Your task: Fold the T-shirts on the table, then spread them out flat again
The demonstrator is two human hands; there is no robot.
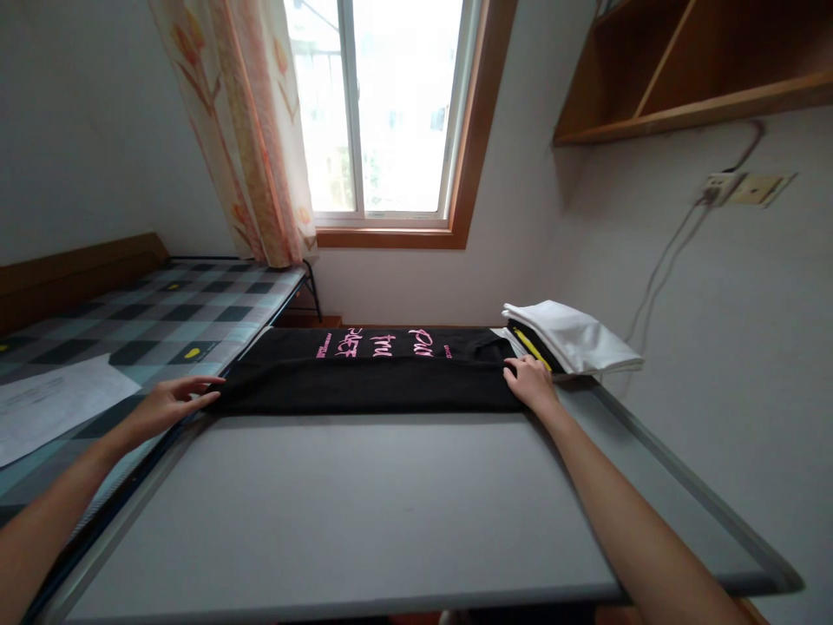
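Garment: black garment [364,386] w/ pink lettering [383,344] lies folded into a long band on the far part of the grey table [364,503].
L hand: my left hand [173,401] is at the table's L edge, open, fingers straight & flat, tips touching the band's L end.
R hand: my right hand [532,382] is nr the table's far-R corner, palm down on the band's R end; can't tell if it pinches cloth or just presses.
Long axis: runs L–R, parallel to the table's near edge.
Facing: lettering up, letter tops toward the table's far edge.
Step (my read): squaring the fold.
Do it well: flat palms, even outward tension at both ends, near edge straight w/ the table's edge.
Watch: white folded stack [579,338] on the table's far-R corner, just beside my R hand; don't nudge it.
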